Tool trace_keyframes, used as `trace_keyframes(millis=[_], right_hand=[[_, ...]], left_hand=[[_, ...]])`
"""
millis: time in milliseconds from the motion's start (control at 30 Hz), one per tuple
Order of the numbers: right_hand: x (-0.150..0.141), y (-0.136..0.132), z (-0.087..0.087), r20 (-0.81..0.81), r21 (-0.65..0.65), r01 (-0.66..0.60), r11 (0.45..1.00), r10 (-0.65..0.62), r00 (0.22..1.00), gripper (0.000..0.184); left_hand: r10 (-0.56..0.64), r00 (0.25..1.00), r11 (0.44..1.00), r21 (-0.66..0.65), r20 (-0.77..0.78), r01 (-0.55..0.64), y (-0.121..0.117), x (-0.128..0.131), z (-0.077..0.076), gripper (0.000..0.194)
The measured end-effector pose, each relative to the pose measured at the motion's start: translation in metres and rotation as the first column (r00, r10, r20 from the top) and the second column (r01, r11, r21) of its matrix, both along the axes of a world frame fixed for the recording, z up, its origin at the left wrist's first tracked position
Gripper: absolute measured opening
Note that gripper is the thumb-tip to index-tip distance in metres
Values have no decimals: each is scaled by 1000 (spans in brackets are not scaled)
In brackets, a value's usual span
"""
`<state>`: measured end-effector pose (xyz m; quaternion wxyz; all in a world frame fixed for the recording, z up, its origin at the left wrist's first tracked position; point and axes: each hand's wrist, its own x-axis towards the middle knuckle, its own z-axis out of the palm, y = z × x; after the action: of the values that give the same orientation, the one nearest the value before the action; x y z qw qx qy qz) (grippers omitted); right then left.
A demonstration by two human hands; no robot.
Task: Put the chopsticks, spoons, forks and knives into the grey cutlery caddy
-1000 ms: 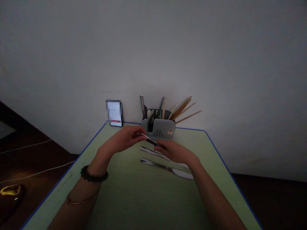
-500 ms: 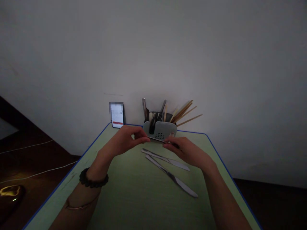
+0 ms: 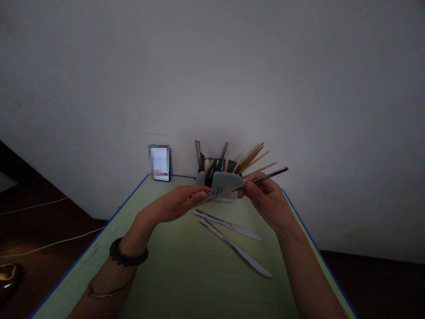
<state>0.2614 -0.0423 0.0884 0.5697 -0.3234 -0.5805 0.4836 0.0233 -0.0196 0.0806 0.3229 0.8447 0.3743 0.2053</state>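
My right hand (image 3: 265, 199) is closed on a metal table knife (image 3: 272, 173), held above the green table (image 3: 186, 274) with its handle pointing up and right. The blade end runs left to my left hand (image 3: 175, 204), whose fingertips pinch or touch it. Two more knives lie flat on the table just below the hands, one (image 3: 229, 225) nearer the holder, the other (image 3: 237, 250) nearer me. Behind the hands stands a grey cutlery holder (image 3: 222, 181) with metal cutlery and wooden chopsticks (image 3: 252, 157) sticking out.
A phone (image 3: 160, 163) with a lit screen leans on the white wall at the table's back left corner. The table has a blue edge. White cables run over the dark floor at left, where a shiny object (image 3: 8, 277) lies.
My right hand has risen and moved right, swinging the held knife's handle up toward the chopsticks. The lower knife on the table has turned to a steeper diagonal.
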Motion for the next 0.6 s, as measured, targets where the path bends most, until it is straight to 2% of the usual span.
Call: trace_keyframes(millis=[100,167,300,433,600], right_hand=[[-2,-2,2,-47,-60,-44,997,42,998,21],[-2,-3,4,-54,-96,-60,994,55,997,21],[3,-4,7,26,-145,-37,989,41,999,23],[9,-2,9,44,-149,-6,989,12,999,23],[16,-1,10,64,-128,-26,991,34,997,16]], left_hand=[[-68,996,988,-135,56,75,0,-1,0,50],[-96,994,979,-177,47,103,-1,-3,1,50],[-103,993,983,-156,-61,92,-1,-5,5,38],[-110,991,989,-108,-78,102,0,-4,4,37],[-147,985,979,-157,-96,130,0,-5,1,39]])
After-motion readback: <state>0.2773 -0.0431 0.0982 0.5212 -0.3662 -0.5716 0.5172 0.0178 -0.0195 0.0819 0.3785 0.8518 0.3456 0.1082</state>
